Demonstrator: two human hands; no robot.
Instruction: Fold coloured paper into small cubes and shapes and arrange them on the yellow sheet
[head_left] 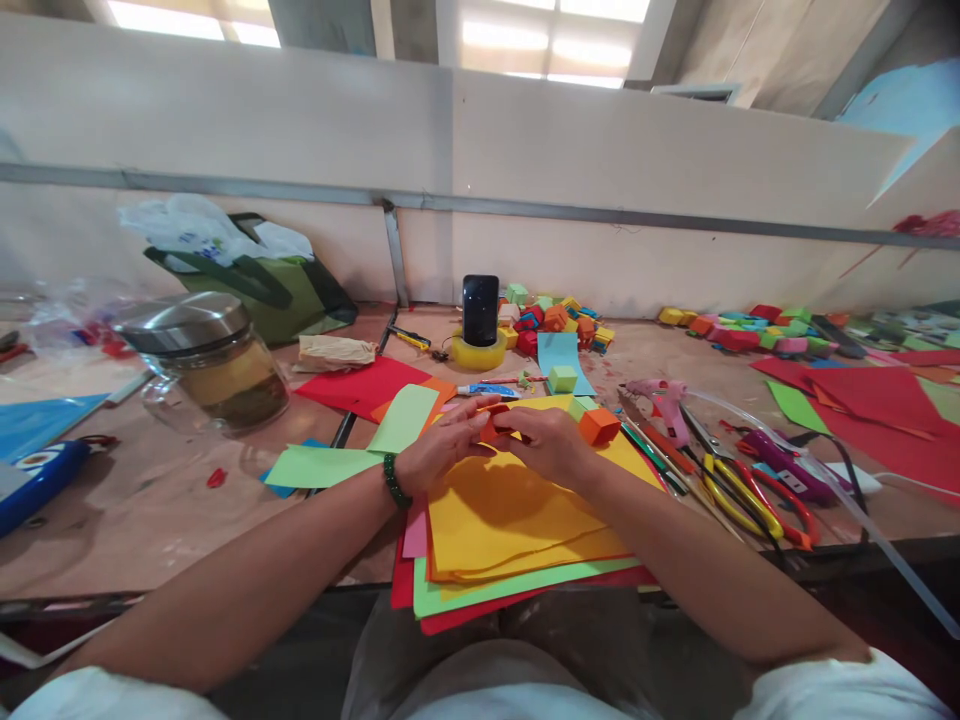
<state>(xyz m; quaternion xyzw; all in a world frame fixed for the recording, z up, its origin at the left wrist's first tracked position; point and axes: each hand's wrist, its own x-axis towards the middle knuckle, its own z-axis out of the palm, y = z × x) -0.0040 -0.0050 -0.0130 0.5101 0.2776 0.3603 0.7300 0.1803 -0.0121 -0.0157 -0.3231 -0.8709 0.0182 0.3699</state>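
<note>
Above a stack of coloured sheets, both my hands meet at a small orange-red folded paper piece (pixel 492 424). My left hand (pixel 444 442), with a dark green bead bracelet (pixel 396 480) at the wrist, steadies it between thumb and fingers. The fingertips of my right hand (pixel 553 446) pinch its other side. My fingers hide much of the piece, so its full shape is unclear. Yellow sheets (pixel 517 520) top the stack beneath. An orange paper cube (pixel 600 427) and a light green cube (pixel 562 379) sit just beyond my right hand.
A phone (pixel 480 310) stands in a yellow tape roll (pixel 478 350), beside a heap of paper cubes (pixel 555 318). To the right lie scissors (pixel 739 498) and a pink glue gun (pixel 670 408). A glass mug (pixel 225 370) and green bag (pixel 262 290) stand left.
</note>
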